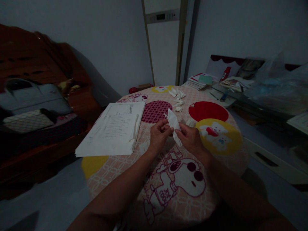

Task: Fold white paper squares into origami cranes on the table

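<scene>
Between my two hands is a folded piece of white paper [173, 122], narrow and pointed at its top and bottom ends. My left hand [159, 133] pinches its left edge with thumb and fingers. On the other side, my right hand [191, 138] grips the right edge, thumb against the paper. Both hands are above the middle of a round table with a patterned cloth [185, 205]. Beyond them lie several small folded white paper pieces [177, 94] in a loose row. To the left of my left hand rests a thick stack of paper sheets [113, 128] with writing on top.
A wooden bench [31, 57] with a light bag [40, 99] stands at the left. Behind the table is a tall white appliance [163, 48]. At the right, a glass-topped stand [231, 99] carries papers, a red bottle [225, 73] and a clear plastic bag [276, 83].
</scene>
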